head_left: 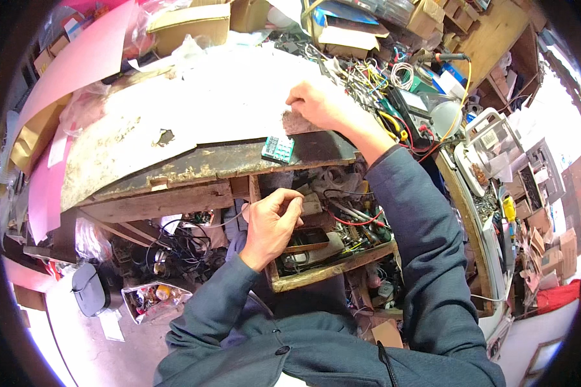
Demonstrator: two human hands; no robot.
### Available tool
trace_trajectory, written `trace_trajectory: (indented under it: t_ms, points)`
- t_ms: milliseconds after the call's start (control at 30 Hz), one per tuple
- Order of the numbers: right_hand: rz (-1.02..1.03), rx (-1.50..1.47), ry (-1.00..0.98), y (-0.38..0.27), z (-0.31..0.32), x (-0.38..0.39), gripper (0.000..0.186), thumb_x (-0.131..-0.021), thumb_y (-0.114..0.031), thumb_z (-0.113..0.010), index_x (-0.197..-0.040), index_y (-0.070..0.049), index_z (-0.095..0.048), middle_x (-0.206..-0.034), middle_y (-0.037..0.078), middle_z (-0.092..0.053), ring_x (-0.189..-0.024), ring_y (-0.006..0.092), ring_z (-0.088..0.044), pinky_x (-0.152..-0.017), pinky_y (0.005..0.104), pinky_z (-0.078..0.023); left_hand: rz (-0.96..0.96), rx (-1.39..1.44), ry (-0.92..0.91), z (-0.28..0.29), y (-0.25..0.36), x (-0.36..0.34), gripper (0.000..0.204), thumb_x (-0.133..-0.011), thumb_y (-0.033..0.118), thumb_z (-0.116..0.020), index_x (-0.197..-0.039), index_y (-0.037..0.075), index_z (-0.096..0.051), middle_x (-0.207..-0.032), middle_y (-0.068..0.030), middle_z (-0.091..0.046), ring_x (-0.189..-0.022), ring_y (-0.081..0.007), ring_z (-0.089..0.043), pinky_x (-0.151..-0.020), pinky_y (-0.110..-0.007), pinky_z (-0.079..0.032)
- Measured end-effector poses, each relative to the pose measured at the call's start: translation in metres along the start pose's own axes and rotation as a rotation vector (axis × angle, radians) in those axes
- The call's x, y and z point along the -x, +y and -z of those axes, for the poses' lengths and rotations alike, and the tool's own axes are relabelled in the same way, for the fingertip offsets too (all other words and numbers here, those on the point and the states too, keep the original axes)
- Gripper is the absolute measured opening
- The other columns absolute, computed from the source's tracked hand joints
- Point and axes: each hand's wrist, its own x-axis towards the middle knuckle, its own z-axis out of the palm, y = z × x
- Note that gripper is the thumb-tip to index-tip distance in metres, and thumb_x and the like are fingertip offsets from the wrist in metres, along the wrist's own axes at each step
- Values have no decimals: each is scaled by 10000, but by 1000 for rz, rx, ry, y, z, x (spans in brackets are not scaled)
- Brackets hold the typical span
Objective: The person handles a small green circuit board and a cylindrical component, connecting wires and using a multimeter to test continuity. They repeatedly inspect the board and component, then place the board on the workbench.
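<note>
My left hand (271, 227) is over the open wooden drawer (332, 273), with thumb and forefinger pressed together. Whatever may be between those fingertips is too small to make out. Farther forward, my right hand (321, 103) is above the brightly lit white sheet (226, 97) on the workbench, its fingers curled in a pinch. Glare and the hand itself hide whether they hold anything. Between the two hands, a small green circuit board (278, 149) with rows of light pads lies at the bench's dark front edge (219, 158).
Tools and cables fill the drawer. Tangled wires (368, 77), a multimeter (410, 103) and a soldering iron (442, 57) crowd the bench's right side. A clear plastic case (490, 145) stands beyond. Pink sheets (77, 77) hang at left; a box of parts (155, 298) sits on the floor.
</note>
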Motion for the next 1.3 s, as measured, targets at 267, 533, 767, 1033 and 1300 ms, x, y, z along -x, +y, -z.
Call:
trace_trajectory:
  t_ms: [267,533,767,1033,1300]
  points:
    - [148,292,17,-46,-9,-2,160,-850,-118,-660,-811,17,-737,-771,219,-711,-720,378,-723,-668,444,-582,-18,-10,44,-4,-1,-4,138,-961,72,-634,-1002,-41,-703,-748,-62,-702,-642,-95,-672,-585,-250,-524]
    - [398,600,19,-64,1,8,93,-788,-78,-669,-775,-26,-745,-707,118,-704,-650,255,-715,-602,374,-586,-25,-43,8,-1,-4,-2,146,-995,102,-625,-1032,-22,-692,-782,-44,-694,-681,-100,-680,-620,-254,-553]
    - [533,562,-20,-41,2,7,107,-833,-85,-629,-796,-28,-712,-761,119,-696,-725,269,-723,-652,373,-592,-29,-35,-16,1,-4,-2,141,-997,103,-626,-1017,-21,-688,-786,-33,-681,-686,-93,-671,-615,-251,-538]
    - [486,585,-115,-40,-2,4,113,-848,-140,-657,-842,-35,-698,-828,145,-698,-781,306,-723,-693,402,-586,-27,9,-12,-1,0,-3,138,-1003,99,-626,-1005,-25,-687,-766,-22,-678,-673,-89,-665,-612,-251,-537]
    - [416,411,-233,-29,8,-20,103,-822,-124,-674,-875,-37,-696,-858,151,-711,-824,337,-712,-721,432,-568,-19,9,-12,0,-1,-3,127,-1003,96,-630,-1014,-12,-695,-787,-28,-694,-680,-85,-667,-608,-244,-535]
